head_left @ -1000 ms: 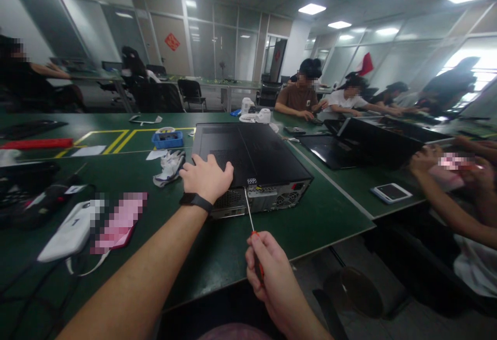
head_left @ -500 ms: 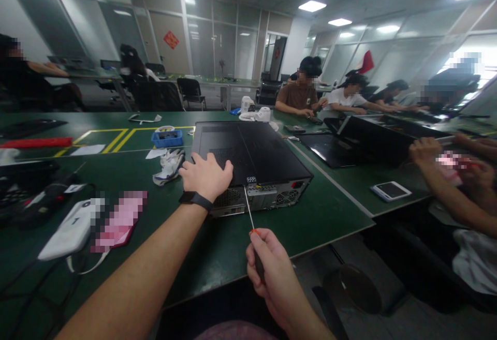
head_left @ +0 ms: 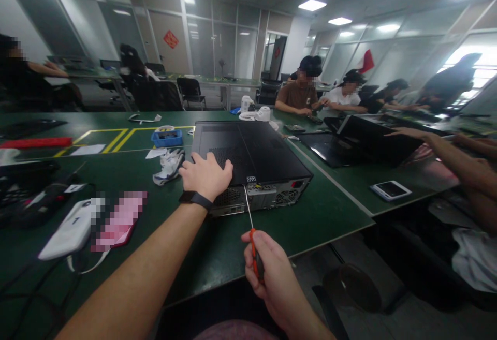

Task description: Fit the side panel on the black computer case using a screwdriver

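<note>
A black desktop computer case (head_left: 267,148) lies on its side on the green table, its metal rear panel facing me. My left hand (head_left: 207,174) rests with spread fingers on the top of the case, near its left rear corner. In my right hand (head_left: 267,262) is a screwdriver (head_left: 254,249) with an orange and dark handle, fingers wrapped round it. Its long thin shaft points away from me, and the tip meets the upper edge of the rear panel. Whether a screw sits under the tip is too small to tell.
Left of the case lie a crumpled glove (head_left: 170,165), a blue tray (head_left: 166,138), a white power bank (head_left: 72,228) and a pink phone-like item (head_left: 121,221). To the right are a white phone (head_left: 390,190), a black panel (head_left: 330,149) and a co-worker's arm (head_left: 446,148).
My right fingers have shifted round the screwdriver handle, showing more of its orange side. My left hand and the case stay put. The co-worker's arm at right has reached over the other case.
</note>
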A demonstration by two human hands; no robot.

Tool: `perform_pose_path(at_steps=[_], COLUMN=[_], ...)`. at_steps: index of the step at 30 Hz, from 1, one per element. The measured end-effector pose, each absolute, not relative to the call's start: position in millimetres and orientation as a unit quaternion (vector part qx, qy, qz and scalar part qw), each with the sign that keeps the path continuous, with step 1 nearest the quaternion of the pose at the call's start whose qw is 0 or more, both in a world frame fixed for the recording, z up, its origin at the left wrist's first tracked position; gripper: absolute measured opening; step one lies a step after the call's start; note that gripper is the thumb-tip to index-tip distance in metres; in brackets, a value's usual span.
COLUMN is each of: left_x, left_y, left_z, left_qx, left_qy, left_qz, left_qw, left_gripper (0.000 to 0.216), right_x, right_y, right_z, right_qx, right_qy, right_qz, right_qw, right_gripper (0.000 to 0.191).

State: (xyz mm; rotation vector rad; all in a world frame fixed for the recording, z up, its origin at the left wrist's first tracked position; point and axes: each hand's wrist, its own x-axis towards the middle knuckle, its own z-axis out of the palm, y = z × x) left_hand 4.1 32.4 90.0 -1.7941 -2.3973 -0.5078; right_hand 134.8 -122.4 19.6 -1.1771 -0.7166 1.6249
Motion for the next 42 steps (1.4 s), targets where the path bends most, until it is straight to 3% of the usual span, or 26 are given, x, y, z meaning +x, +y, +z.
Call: perform_pose_path(at_steps=[17, 32, 35, 38, 40, 42], left_x=[2, -9, -8, -7, -6, -3], left_y=[33, -10, -44, -77, -93, -103], left_z=[86, 73, 53, 27, 12, 1], left_qx=[-0.593, -0.625, -0.610, -0.594, -0.608, -0.600], left_qy=[-0.773, -0.599, -0.533, -0.501, -0.520, -0.528], left_qz=[-0.219, -0.496, -0.580, -0.588, -0.535, -0.458], left_qw=[0.051, 0.067, -0.081, -0.223, -0.272, -0.390], left_gripper=[0.070, 0.043, 0.041, 0.037, 0.042, 0.042], right_x=[137, 141, 142, 144, 146, 147], right_y=[-123, -119, -117, -116, -115, -114], right_z=[21, 16, 16, 15, 13, 12], right_qx=[-0.489, -0.468, -0.473, -0.478, -0.486, -0.491], right_qy=[-0.300, -0.364, -0.372, -0.379, -0.387, -0.395], right_qz=[0.664, 0.666, 0.666, 0.665, 0.658, 0.647], right_qw=[0.479, 0.452, 0.441, 0.432, 0.425, 0.430], right_gripper=[0.042, 0.054, 0.056, 0.056, 0.056, 0.056])
